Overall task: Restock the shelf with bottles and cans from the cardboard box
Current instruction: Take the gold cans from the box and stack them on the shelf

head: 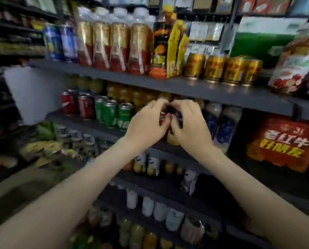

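Before us, at chest height, we face a dark grey shelving unit (186,87) whose boards run from lower left to upper right, every level packed with drinks. On the middle shelf (89,123), far right, sits a red shrink-wrapped pack (283,142) with yellow lettering. Along the top board stands a row of tall gold-and-red bottles (119,44) with white caps, and to their right a line of gold cans (214,68). Two blue-labelled bottles (225,124) stand on the middle shelf, between our hands and the red pack. Left of our hands on that same shelf are green cans (112,114), and further left red cans (78,105).

Both our bare forearms reach up to the front edge of the middle shelf. Our left hand (146,126) and right hand (191,126) meet there, fingertips nearly touching, fingers curled. Together they grip a dark container (171,109), held upright just right of the green cans. It is too blurred and too covered by our fingers for us to tell bottle from can, or whether it rests on the board.
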